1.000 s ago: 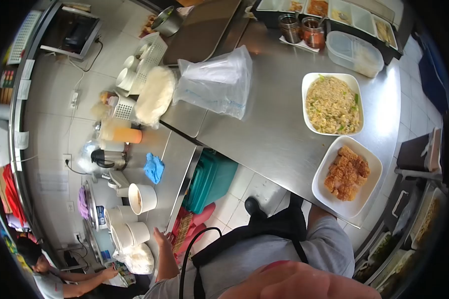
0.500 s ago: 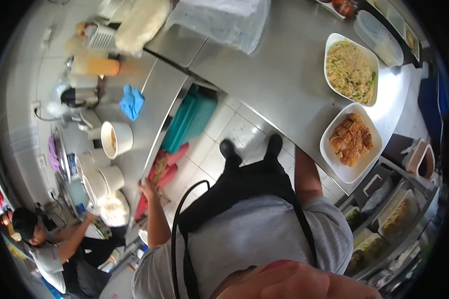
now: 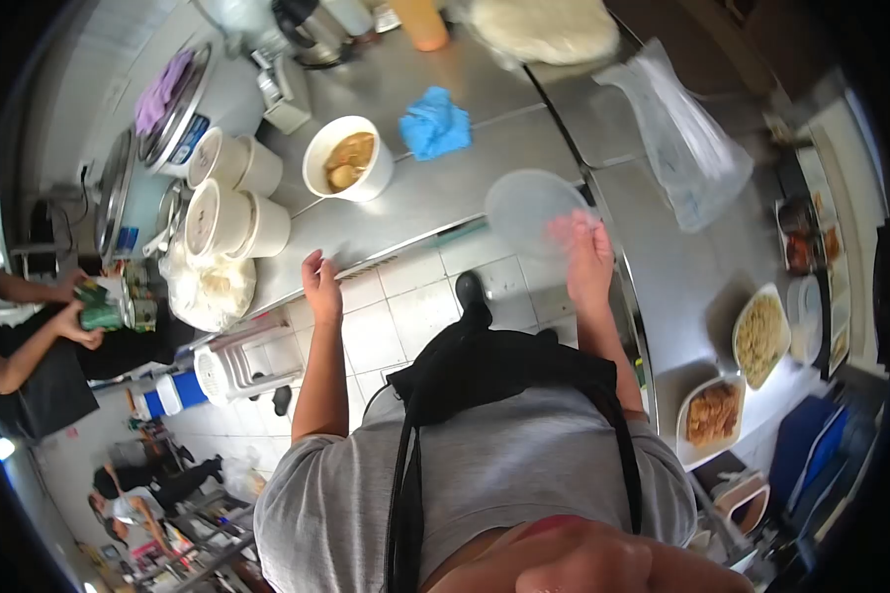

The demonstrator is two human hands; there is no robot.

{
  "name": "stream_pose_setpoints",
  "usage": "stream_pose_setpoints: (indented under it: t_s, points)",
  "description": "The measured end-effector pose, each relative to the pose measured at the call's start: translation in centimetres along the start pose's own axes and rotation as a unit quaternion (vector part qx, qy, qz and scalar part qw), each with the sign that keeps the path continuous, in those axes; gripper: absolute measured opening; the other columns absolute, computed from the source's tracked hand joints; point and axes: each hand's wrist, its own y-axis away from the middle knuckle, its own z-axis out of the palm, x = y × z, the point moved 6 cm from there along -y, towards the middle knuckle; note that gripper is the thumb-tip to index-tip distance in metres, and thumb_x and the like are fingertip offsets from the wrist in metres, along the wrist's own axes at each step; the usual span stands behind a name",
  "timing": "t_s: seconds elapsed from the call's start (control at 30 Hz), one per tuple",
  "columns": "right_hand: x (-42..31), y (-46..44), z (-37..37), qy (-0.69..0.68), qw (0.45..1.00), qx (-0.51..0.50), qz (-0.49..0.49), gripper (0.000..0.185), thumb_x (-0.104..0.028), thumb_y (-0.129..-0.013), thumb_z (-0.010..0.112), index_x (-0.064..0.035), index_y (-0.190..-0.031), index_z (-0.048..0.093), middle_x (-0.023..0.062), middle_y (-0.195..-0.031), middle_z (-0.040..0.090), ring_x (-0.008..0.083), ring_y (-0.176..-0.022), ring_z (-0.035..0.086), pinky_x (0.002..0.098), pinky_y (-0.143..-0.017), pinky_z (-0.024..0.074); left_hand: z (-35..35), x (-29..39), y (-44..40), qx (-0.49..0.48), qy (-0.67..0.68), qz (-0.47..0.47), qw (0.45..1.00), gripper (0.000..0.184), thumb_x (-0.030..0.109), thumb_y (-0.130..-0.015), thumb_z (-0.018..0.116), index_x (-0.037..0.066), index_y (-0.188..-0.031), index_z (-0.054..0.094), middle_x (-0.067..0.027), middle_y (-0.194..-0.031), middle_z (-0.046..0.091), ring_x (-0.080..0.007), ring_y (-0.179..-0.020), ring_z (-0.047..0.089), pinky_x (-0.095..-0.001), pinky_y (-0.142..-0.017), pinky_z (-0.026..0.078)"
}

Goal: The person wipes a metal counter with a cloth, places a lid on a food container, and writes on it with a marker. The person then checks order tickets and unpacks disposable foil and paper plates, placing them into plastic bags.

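Holding a round lid (image 3: pixel 524 203) by its near edge, the right hand (image 3: pixel 588 252) is keeping it out over the front of the table (image 3: pixel 420 198). Fingertips and lid are blurring together, so exact finger placement cannot be told. Left hand (image 3: pixel 321 284) is hovering at the table's front edge, fingers loosely bent, gripping nothing visible; whether it is touching the edge is unclear.

Progress (judged): filling is looking done for the tub (image 3: pixel 373 185), which is standing uncovered on the table beyond the left hand. Covering is looking undone: the lid is hanging to the tub's right, well apart. Whether the two are matching in size cannot be settled.

Containers: the tub is holding brown liquid (image 3: pixel 354 146) with a pale round piece (image 3: pixel 341 178), kind uncertain. Stacked tubs (image 3: pixel 267 229) are standing to its left, upper ones wearing lids, contents hidden. Just beside these, a bag (image 3: pixel 208 289) is showing something pale through its plastic. On the second table (image 3: pixel 653 287), at right, a bowl (image 3: pixel 737 348) is carrying rice (image 3: pixel 761 336); nearer the person, another bowl (image 3: pixel 695 457) is carrying browned fried pieces (image 3: pixel 712 415). Both are sitting uncovered.
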Motion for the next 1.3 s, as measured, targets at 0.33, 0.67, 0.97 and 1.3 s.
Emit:
stream_pose_setpoints:
  t_s: [0.33, 0.67, 0.97, 1.3]
  points:
    - [5.7, -4.4, 26.9, 0.504, 0.721, -0.325, -0.347, 0.034, -0.015, -0.068, 0.061, -0.015, -0.102, 0.057, 0.0093, -0.111, 0.047, 0.0291, -0.11, 0.039, 0.042, -0.092, 0.0292, 6.2, 3.7, -10.9, -0.127, 0.23, -0.03, 0.964, 0.053, 0.046, -0.087, 0.027, 0.008, -0.123, 0.031, -0.0087, -0.121, 0.04, -0.0211, -0.109, 0.039, -0.0345, -0.088, 0.033]
    - [10.3, -2.5, 31.1, 0.586, 0.571, -0.475, -0.326, 0.036, -0.023, -0.067, 0.062, -0.0183, -0.102, 0.056, 0.0078, -0.114, 0.044, 0.0298, -0.114, 0.034, 0.0475, -0.095, 0.022, 7.0, 6.7, -10.2, -0.161, 0.259, 0.038, 0.952, 0.049, 0.029, -0.086, 0.038, 0.002, -0.124, 0.024, -0.0137, -0.118, 0.037, -0.0202, -0.11, 0.036, -0.0314, -0.093, 0.028]
    - [10.9, -12.4, 31.5, 0.47, 0.782, -0.319, -0.256, 0.032, -0.02, -0.072, 0.057, -0.0069, -0.101, 0.054, 0.0129, -0.107, 0.047, 0.0334, -0.102, 0.041, 0.0409, -0.085, 0.0338, 8.2, 5.3, -10.0, -0.109, 0.202, 0.085, 0.97, 0.056, 0.008, -0.078, 0.049, 0.0, -0.125, 0.02, -0.0139, -0.117, 0.037, -0.0201, -0.108, 0.038, -0.0303, -0.09, 0.032]
    - [13.2, -16.1, 32.0, 0.586, 0.702, -0.387, -0.117, 0.014, -0.022, -0.078, 0.05, -0.0084, -0.082, 0.051, 0.0134, -0.082, 0.055, 0.0331, -0.076, 0.053, 0.0406, -0.065, 0.0428, 9.4, 7.3, -14.8, -0.156, 0.212, -0.091, 0.96, 0.036, 0.01, -0.082, 0.044, 0.0, -0.117, 0.04, -0.0089, -0.104, 0.051, -0.0147, -0.092, 0.049, -0.0253, -0.08, 0.04]
